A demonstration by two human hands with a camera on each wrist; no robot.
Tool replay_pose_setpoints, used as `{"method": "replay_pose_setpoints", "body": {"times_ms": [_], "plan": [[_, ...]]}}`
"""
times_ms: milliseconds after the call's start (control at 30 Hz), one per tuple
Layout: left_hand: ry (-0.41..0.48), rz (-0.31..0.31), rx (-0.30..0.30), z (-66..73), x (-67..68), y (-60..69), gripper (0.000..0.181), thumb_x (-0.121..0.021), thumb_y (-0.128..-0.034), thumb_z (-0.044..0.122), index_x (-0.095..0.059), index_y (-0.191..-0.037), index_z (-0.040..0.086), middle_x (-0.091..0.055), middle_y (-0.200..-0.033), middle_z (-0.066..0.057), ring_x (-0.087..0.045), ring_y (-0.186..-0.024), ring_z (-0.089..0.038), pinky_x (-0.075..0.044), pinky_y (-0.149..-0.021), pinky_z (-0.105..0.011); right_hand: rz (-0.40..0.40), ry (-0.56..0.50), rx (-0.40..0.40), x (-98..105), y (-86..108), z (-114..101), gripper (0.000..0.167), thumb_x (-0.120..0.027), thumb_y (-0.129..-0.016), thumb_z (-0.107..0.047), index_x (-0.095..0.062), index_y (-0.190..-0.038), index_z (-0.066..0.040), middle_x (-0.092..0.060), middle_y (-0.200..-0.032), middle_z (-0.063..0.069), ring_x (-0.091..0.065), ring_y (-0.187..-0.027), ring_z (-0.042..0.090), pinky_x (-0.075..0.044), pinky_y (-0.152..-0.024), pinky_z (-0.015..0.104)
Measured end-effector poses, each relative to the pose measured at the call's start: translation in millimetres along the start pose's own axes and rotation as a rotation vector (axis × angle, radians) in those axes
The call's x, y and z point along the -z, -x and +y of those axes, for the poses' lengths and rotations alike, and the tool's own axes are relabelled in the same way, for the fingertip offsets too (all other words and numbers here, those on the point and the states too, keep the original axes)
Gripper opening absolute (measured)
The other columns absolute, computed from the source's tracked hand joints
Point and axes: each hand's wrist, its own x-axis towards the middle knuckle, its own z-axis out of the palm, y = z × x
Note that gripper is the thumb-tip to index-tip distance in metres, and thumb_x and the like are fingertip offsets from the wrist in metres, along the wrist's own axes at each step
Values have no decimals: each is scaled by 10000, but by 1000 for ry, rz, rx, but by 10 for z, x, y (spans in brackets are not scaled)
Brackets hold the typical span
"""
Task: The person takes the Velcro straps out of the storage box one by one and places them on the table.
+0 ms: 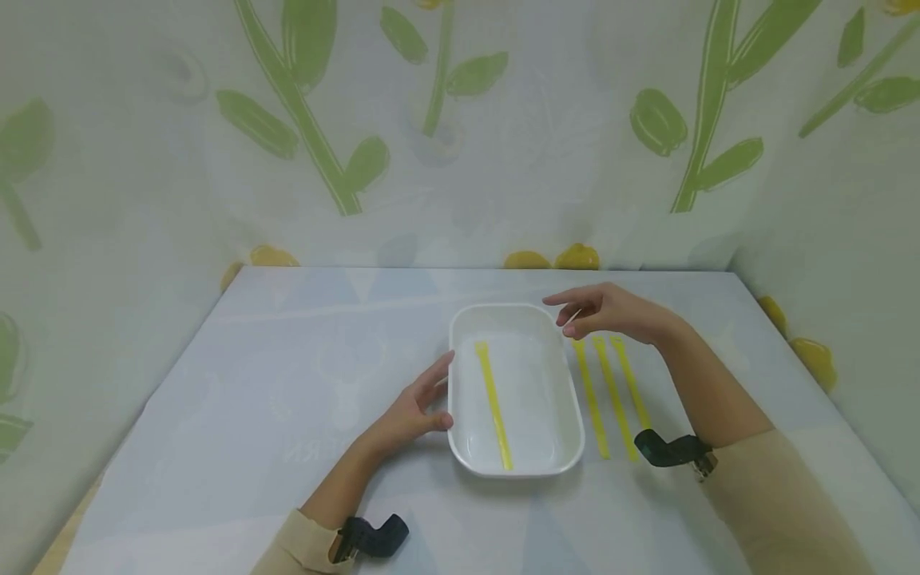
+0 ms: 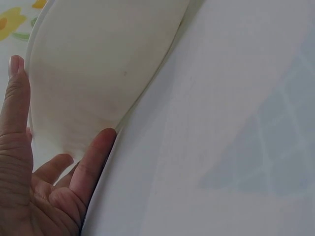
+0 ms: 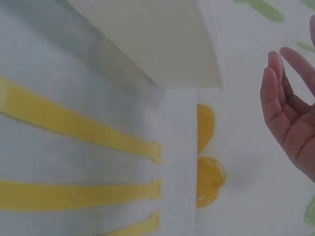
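Note:
A white rectangular basin with rounded corners (image 1: 532,391) stands on the table in the head view. One flat yellow strip with a wider end (image 1: 493,403) lies inside it. My left hand (image 1: 413,411) touches the basin's left side with fingertips and thumb. In the left wrist view the fingers of that hand (image 2: 59,191) lie against the outer wall. My right hand (image 1: 607,311) hovers by the basin's far right corner, fingers loosely bent, and the right wrist view shows nothing in that hand (image 3: 290,108). Three more yellow strips (image 1: 614,395) lie side by side right of the basin.
The pale table (image 1: 302,383) is bounded by a white backdrop (image 1: 460,184) with printed green leaves and yellow shapes. Dark wrist cameras (image 1: 374,537) sit on both forearms. The right forearm passes close to the strips.

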Motion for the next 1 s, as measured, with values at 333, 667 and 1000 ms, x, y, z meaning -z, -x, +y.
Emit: {"method": "replay_pose_setpoints", "body": {"times_ms": [333,667,1000], "plan": [[-8,4,7,-5,17,8,1008,-787,-696,488,-208,-1506,328,-185,-1580,6,-230,-1428,-284,-247,-1111,-498,-61,-55,-35,-59,-292,-211,576,-722,-837,-212,-515,-1360,-90,-611,-1109,128,-580,-1007,201,-467,-924,326],[-16,-17,-31,-31,16,-20,1049,-775,-708,504,-177,-1524,228,-181,-1581,-34,-230,-1424,-317,-293,-1086,-508,-120,-93,-120,-269,-637,-222,584,-727,-825,-209,-516,-1354,-78,-578,-1226,194,-583,-1077,325,-473,-958,382],[8,-17,7,-16,10,-12,1055,-778,-708,483,-160,-1527,236,-159,-1586,-44,-214,-1427,-327,-236,-1109,-525,-138,-139,-260,-489,-948,-114,528,-716,-834,-136,-541,-1327,-59,-603,-1220,153,-616,-1058,244,-511,-912,374]]}}
